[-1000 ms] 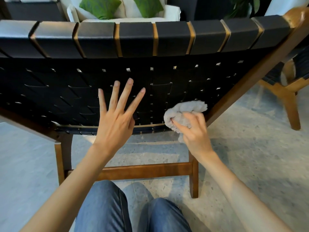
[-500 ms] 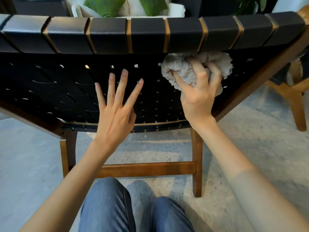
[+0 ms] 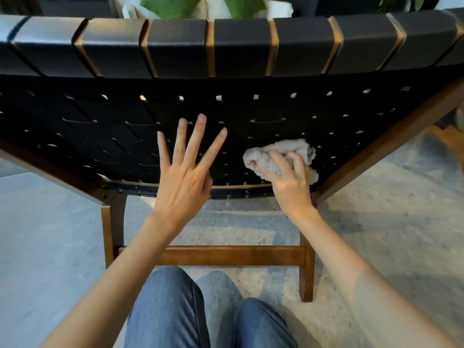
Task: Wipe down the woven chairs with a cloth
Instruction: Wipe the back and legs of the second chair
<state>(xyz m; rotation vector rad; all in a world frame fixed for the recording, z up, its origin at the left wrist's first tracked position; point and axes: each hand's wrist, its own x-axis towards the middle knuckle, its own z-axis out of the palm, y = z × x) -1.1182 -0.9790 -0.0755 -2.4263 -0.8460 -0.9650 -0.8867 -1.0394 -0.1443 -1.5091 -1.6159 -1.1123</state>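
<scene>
One woven chair point(image 3: 251, 114) fills the upper field, seen from its rear. Black webbing straps are interlaced across the back and wrapped over the top rail point(image 3: 241, 46), with brown wood showing between the wraps. Beyond the top rail, two green cushions point(image 3: 173, 6) rest on pale upholstery.

Far left: the left side rail point(image 3: 45, 167), brown wood, runs down at a slant to the left rear leg point(image 3: 106, 237), which stands on the floor point(image 3: 50, 234), a speckled grey terrazzo.

Left of centre: the left hand point(image 3: 183, 177) is raised before the lower webbing, holding nothing. Its fingers are straight and spread, and the thumb is mostly hidden behind the palm. Whether the fingertips touch the straps cannot be determined.

Centre, low: a wooden stretcher point(image 3: 231, 254) joins the two rear legs. Below it, two knees in blue jeans point(image 3: 170, 310) point toward the chair.

Right of centre: the cloth point(image 3: 296, 146), a pale grey-beige terry rag, is bunched against the lower right part of the webbing, just above the bottom edge of the back. The right hand point(image 3: 291, 184) grips it, fingers curled over the bundle and pressing it to the straps.

Right: the right side rail point(image 3: 391, 139) rises at a slant toward the upper right corner. Its lower end lies just beside the cloth.
</scene>
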